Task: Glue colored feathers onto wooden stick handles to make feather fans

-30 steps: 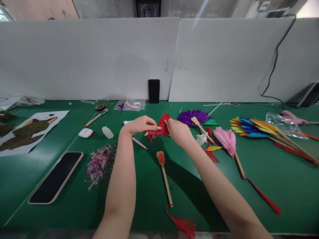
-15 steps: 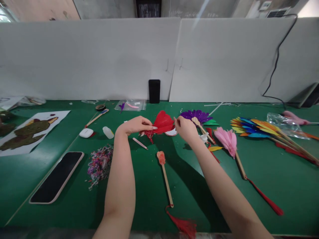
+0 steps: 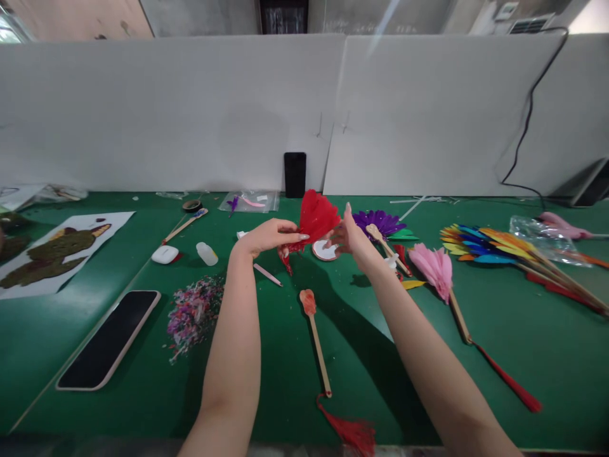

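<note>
Between the fingers and thumb of my left hand (image 3: pixel 276 238) is a red feather fan (image 3: pixel 318 217), its plumes fanned upward and its lower end hanging below the fingers. My right hand (image 3: pixel 351 236) is just right of the plumes, fingers apart, holding nothing that I can see. Under the hands lies a round white disc (image 3: pixel 325 250). Nearer me rests a wooden stick (image 3: pixel 318 346) with a red-smeared head (image 3: pixel 307 301) and a red tassel (image 3: pixel 354 435). A pale pencil-like stick (image 3: pixel 268 275) lies below my left hand.
To the right are a purple feather fan (image 3: pixel 378 223), a pink one (image 3: pixel 432 270) and multicoloured ones (image 3: pixel 490 244). Small dried flowers (image 3: pixel 195 314), a large phone (image 3: pixel 111 339) and a small bottle (image 3: pixel 207 254) lie left. A black phone (image 3: pixel 295 174) leans against the white panel (image 3: pixel 190 114).
My right hand has let go of the red feathers and opened, moving slightly right. The feather fan in my left hand has risen and turned more upright, uncovering the white disc.
</note>
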`<state>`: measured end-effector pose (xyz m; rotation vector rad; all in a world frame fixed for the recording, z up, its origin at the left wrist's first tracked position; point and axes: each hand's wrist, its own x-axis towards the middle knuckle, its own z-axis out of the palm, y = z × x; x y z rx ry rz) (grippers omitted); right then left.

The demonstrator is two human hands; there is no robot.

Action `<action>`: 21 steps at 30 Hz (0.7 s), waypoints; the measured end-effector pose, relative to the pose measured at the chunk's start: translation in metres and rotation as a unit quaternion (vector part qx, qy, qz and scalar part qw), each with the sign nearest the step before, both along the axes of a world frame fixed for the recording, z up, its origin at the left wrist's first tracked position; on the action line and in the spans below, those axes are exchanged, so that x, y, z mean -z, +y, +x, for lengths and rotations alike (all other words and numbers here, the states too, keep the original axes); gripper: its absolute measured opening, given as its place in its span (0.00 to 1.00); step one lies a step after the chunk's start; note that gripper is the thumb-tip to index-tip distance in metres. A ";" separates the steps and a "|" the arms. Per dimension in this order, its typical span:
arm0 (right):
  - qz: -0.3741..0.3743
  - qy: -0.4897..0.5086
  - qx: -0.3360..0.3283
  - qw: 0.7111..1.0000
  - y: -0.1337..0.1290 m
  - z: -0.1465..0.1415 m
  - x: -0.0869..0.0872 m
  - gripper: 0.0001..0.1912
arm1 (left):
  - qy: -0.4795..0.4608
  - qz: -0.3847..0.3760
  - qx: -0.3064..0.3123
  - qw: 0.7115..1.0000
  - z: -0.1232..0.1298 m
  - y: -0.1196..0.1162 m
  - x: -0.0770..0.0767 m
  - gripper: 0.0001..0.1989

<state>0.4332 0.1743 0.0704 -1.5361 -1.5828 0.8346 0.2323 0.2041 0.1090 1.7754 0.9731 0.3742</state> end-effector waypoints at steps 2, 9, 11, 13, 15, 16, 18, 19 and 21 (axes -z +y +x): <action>0.019 0.108 -0.011 0.994 -0.003 -0.004 -0.002 0.26 | 0.003 -0.021 0.029 0.999 0.008 0.000 0.003 0.19; 0.039 0.171 -0.052 0.983 -0.007 0.003 -0.005 0.18 | -0.018 0.052 -0.046 0.997 0.028 0.004 0.014 0.25; 0.039 0.176 -0.063 0.982 -0.008 0.007 -0.008 0.17 | -0.040 0.091 -0.088 0.991 0.031 0.005 0.017 0.24; 0.043 0.185 -0.051 0.980 -0.008 0.009 -0.011 0.17 | -0.073 0.119 -0.113 0.984 0.035 0.007 0.019 0.23; 0.049 0.197 -0.019 0.979 -0.007 0.010 -0.011 0.17 | -0.117 0.132 -0.140 0.974 0.038 0.010 0.021 0.22; 0.051 0.205 -0.001 0.978 -0.006 0.010 -0.011 0.17 | -0.135 0.139 -0.157 0.968 0.039 0.011 0.022 0.22; 0.054 0.223 0.027 0.973 -0.003 0.010 -0.009 0.17 | -0.161 0.154 -0.190 0.956 0.040 0.013 0.024 0.22; 0.056 0.233 0.036 0.970 -0.002 0.010 -0.007 0.17 | -0.171 0.159 -0.206 0.950 0.040 0.015 0.024 0.22; 0.062 0.256 0.046 0.964 0.000 0.010 -0.005 0.17 | -0.192 0.160 -0.235 0.939 0.040 0.017 0.026 0.22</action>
